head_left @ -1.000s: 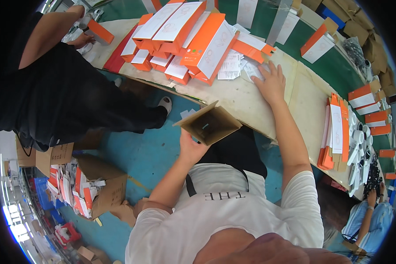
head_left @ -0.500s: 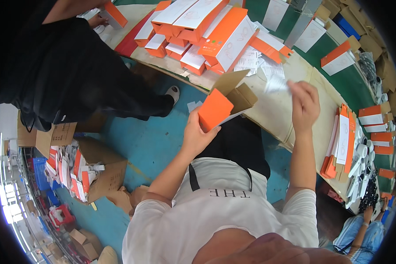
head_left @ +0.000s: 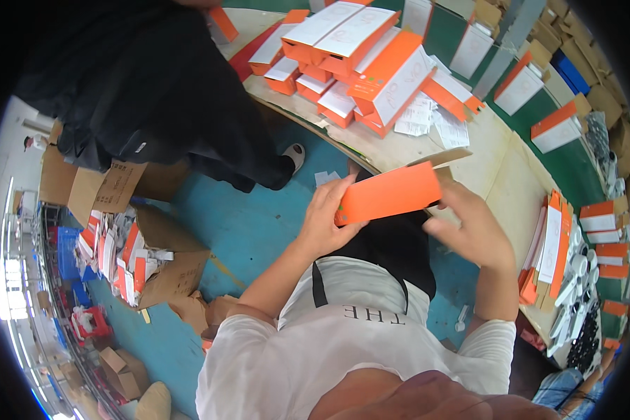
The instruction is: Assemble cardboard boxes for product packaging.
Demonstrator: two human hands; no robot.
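My left fingers (head_left: 323,203) grip the long, straight-edged orange cardboard box (head_left: 390,193) beside the counter (head_left: 498,157); my right fingers (head_left: 459,199) bend at its brown-flapped end, their hold too blurred to tell.

bright o/all, white glare far l, curved edges, dark fisheye rim

Left hand (head_left: 325,217) grips, right hand (head_left: 474,227) half curled and facing it
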